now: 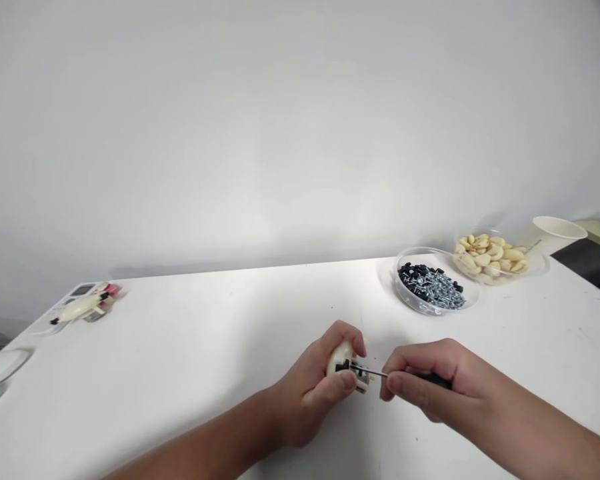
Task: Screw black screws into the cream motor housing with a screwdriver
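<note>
A small cream plastic part (339,357) with a rounded shell, a black piece and some metal sits in my left hand (320,387), fingers and thumb closed around it. My right hand (430,377) grips a screwdriver (374,371) by its dark handle, most of which the fingers hide. The thin shaft runs left, and its tip meets the part near the black piece. Whether a screw lies under the tip, I cannot tell. Both hands are just above the white table (205,347).
Behind my right hand, a clear dish (405,293) holds many screws and black pieces. Beyond it are a clear bowl (537,267) of cream rounded pieces and a white cup (555,237). At far left lies a cream object (77,308) with black ends, near white items (3,367).
</note>
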Demonstrator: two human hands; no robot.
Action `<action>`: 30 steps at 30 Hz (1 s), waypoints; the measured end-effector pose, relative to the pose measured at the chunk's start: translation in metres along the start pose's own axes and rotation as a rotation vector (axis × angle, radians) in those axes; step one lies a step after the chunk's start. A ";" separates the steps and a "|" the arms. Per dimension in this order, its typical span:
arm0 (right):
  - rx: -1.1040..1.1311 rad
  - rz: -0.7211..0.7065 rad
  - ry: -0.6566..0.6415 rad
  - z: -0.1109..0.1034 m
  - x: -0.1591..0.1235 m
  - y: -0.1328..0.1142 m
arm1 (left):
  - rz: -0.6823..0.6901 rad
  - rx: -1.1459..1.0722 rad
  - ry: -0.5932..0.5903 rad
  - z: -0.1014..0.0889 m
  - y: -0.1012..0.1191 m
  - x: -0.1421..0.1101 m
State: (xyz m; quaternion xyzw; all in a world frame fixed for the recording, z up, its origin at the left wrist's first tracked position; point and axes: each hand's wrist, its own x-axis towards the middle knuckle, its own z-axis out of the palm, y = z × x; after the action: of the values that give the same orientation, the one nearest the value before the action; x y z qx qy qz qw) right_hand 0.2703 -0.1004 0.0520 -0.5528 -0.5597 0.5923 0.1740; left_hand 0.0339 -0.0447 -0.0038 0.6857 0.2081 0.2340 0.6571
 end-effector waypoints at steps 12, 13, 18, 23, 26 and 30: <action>0.396 0.111 -0.128 0.001 0.006 0.005 | 0.016 0.063 0.034 0.000 0.000 0.002; 0.431 0.112 -0.136 0.002 0.007 0.005 | 0.022 0.065 0.033 0.000 -0.001 0.003; 0.607 0.133 -0.175 0.006 0.009 0.013 | 0.053 0.057 0.026 -0.001 -0.002 0.004; 0.532 0.058 -0.167 0.001 0.015 0.021 | 0.114 0.154 0.097 0.001 -0.003 0.002; 0.357 0.009 -0.129 -0.008 0.019 0.021 | 0.188 0.241 0.178 0.003 -0.005 0.001; 0.158 -0.064 -0.045 -0.016 0.021 0.016 | 0.332 0.312 0.265 0.007 -0.009 0.002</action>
State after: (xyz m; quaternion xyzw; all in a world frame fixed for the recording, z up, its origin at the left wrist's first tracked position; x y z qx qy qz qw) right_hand 0.2835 -0.0812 0.0324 -0.5059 -0.5325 0.6409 0.2232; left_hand 0.0393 -0.0487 -0.0134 0.7669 0.2105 0.3916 0.4629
